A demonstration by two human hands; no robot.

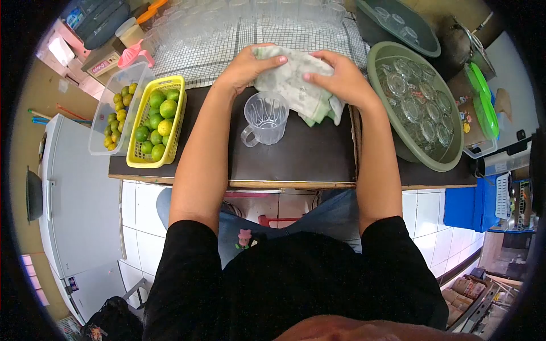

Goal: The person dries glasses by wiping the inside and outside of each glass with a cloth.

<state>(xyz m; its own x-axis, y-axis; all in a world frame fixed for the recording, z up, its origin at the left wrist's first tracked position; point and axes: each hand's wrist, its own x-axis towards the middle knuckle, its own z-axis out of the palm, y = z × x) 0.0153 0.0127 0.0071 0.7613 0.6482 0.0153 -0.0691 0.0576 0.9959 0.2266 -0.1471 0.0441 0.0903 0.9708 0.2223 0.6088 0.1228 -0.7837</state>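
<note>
A pale, green-tinged cloth (293, 85) is held up between my two hands over the dark tabletop. My left hand (248, 69) grips its left edge, thumb in front and the other fingers mostly behind it. On the other side my right hand (343, 79) has hold of the upper right part, thumb pressed on the cloth. Just below the cloth stands a clear ribbed mug (266, 118), its handle pointing to the lower left. Neither hand touches the mug.
Left, a yellow basket (131, 153) of limes stands beside a clear tub (98, 136) of small citrus. Right, a green basin (392, 139) holds glassware. Rows of glasses (244, 10) stand behind on a checked cloth (199, 57). A pink funnel (133, 55) sits back left.
</note>
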